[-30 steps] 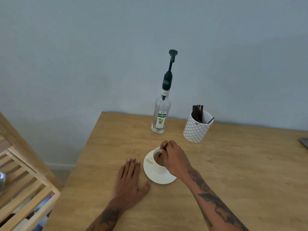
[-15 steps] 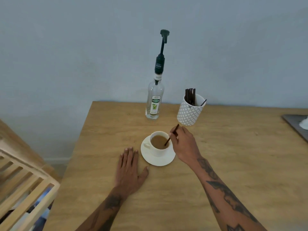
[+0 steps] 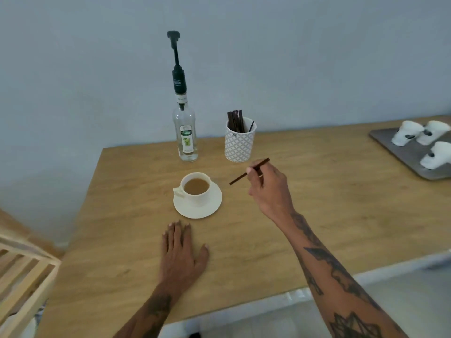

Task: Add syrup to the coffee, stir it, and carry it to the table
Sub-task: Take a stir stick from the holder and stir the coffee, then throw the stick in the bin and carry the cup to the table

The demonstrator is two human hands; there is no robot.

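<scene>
A white cup of light-brown coffee point(image 3: 196, 187) stands on a white saucer point(image 3: 199, 208) on the wooden counter point(image 3: 317, 215). Behind it stands a clear syrup bottle point(image 3: 186, 132) with a tall dark pump. My right hand point(image 3: 268, 189) is to the right of the cup, above the counter, pinching a dark stir stick point(image 3: 249, 171) that is out of the coffee and tilted. My left hand point(image 3: 181, 252) lies flat on the counter in front of the saucer, fingers spread, holding nothing.
A patterned white holder point(image 3: 239, 145) with several dark stir sticks stands right of the bottle. A grey tray point(image 3: 410, 157) with three white cups lying on it sits at the far right. A wooden slatted rack point(image 3: 22, 272) is at the lower left. The wall is close behind.
My right hand lifted the stir stick out of the coffee and moved it to the right of the cup. The left hand stayed flat. The view shifted, showing the tray.
</scene>
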